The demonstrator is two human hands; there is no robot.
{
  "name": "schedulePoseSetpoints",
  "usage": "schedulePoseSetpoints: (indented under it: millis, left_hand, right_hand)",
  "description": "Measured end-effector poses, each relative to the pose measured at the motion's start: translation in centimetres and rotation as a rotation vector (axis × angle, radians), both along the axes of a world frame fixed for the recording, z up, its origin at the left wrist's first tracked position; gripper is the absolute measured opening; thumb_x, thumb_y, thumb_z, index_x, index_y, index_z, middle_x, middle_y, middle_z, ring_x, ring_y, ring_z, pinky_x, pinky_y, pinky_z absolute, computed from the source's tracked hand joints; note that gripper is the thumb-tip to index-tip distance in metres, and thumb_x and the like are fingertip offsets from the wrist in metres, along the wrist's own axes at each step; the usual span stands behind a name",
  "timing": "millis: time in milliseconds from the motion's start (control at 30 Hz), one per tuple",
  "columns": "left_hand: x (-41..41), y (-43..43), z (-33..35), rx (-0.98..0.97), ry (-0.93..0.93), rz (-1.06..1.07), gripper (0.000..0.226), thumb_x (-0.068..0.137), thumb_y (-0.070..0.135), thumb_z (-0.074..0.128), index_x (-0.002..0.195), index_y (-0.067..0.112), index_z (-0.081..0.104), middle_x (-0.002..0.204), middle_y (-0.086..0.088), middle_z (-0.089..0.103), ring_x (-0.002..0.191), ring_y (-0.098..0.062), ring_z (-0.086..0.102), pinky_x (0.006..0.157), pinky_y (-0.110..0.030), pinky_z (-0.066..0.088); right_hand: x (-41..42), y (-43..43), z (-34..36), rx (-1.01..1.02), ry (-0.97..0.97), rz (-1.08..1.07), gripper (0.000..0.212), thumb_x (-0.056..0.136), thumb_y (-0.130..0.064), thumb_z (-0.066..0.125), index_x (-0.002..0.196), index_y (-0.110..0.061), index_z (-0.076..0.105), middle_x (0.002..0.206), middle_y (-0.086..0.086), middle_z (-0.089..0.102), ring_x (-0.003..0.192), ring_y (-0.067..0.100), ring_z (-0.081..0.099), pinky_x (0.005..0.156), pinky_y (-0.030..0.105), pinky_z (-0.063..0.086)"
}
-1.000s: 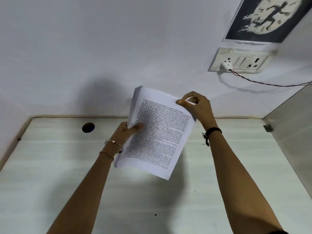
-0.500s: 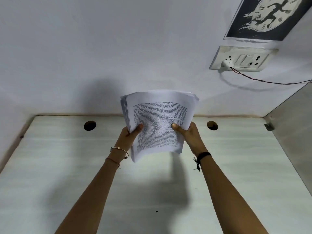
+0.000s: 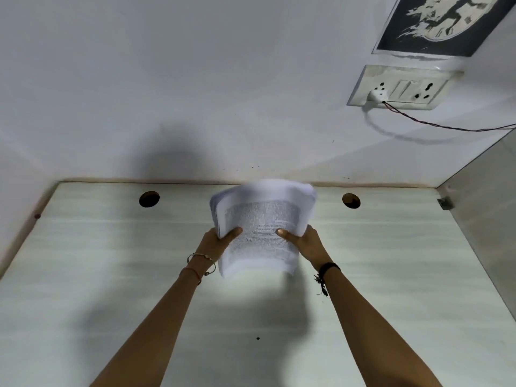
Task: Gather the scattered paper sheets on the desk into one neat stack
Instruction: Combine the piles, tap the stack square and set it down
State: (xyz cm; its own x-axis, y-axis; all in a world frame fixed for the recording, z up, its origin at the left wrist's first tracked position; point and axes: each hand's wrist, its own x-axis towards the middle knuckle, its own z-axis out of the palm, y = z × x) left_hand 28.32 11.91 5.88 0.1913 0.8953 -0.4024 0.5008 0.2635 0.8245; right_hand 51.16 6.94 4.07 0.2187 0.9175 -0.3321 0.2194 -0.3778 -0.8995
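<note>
Over the middle of the desk (image 3: 111, 275), toward its far edge, both hands hold one thick stack of paper sheets (image 3: 262, 227), printed side toward the camera. The left hand (image 3: 216, 243) grips the stack's left edge and the right hand (image 3: 307, 243) grips its right edge, each with the thumb pressed across the printed front and the other fingers hidden behind the paper. The sheets stand roughly upright with the top leaning away. Their outline is blurred, so the text cannot be read and it is unclear whether the bottom edge touches the desk. A dark shadow of the stack lies on the desk just below it. Thin bracelets (image 3: 203, 261) circle the left wrist, and a black band (image 3: 328, 268) circles the right. Two round holes are cut in the desk near the wall, one (image 3: 149, 199) left of the stack and one (image 3: 351, 200) right of it. On the white wall at upper right sits a socket plate (image 3: 402, 88) with a white plug (image 3: 377, 95) in it and a thin wire (image 3: 446, 125) running off to the right; a dark poster (image 3: 444, 20) hangs just above it
</note>
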Motion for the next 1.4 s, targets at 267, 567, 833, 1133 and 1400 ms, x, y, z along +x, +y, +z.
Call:
schedulePoseSetpoints:
  millis: [267,567,833,1133,1400]
  left_hand:
    - [0.3,1.8,-3.9,-0.061,-0.099,0.188,0.075,0.059,0.066,0.064,0.107,0.008,0.067,0.104,-0.012,0.07,0.094,-0.025,0.066,0.091,-0.038,0.052]
    - [2.1,2.0,-12.9,0.008,0.184,0.262,0.042,0.092,0.0,0.041,0.134,0.001,0.042,0.129,-0.023,0.053,0.116,-0.038,0.052,0.097,-0.038,0.042]
    - [2.8,0.1,-15.1,0.428,0.711,0.025,0.08,0.073,-0.005,0.047,0.146,0.019,0.026,0.147,-0.012,0.038,0.132,-0.031,0.041,0.095,-0.052,0.042]
    - [3.2,-0.8,-18.1,0.439,0.712,-0.229,0.06,0.096,0.046,0.012,0.149,0.018,0.015,0.158,-0.005,0.012,0.146,-0.02,0.004,0.117,-0.049,0.014]
    - [3.1,-0.9,-18.7,0.45,0.707,-0.219,0.064,0.095,0.046,0.022,0.15,0.018,0.004,0.159,-0.004,0.004,0.148,-0.023,0.002,0.118,-0.041,0.011]
  right_hand:
    - [-0.2,0.9,-2.3,-0.024,0.056,-0.07,0.04,0.075,-0.045,0.077,0.077,-0.006,0.069,0.068,0.001,0.065,0.061,0.014,0.054,0.057,0.026,0.041]
    - [-0.8,2.5,-10.5,-0.128,-0.097,-0.168,0.018,0.098,-0.023,0.05,0.1,-0.007,0.057,0.085,0.0,0.057,0.077,0.014,0.053,0.057,0.013,0.038]
    - [-0.8,2.9,-13.2,-0.088,-0.258,-0.192,0.033,0.092,-0.02,0.06,0.122,-0.012,0.05,0.112,0.008,0.064,0.106,0.025,0.059,0.093,0.044,0.049]
    - [-0.1,2.9,-12.9,-0.03,-0.276,-0.148,0.02,0.093,-0.016,0.059,0.11,-0.014,0.051,0.104,0.003,0.064,0.099,0.021,0.06,0.078,0.026,0.044]
    - [-1.3,3.0,-14.0,0.228,-0.73,-0.159,0.056,0.092,-0.013,0.056,0.143,-0.007,0.034,0.149,0.013,0.034,0.14,0.027,0.027,0.113,0.042,0.033]
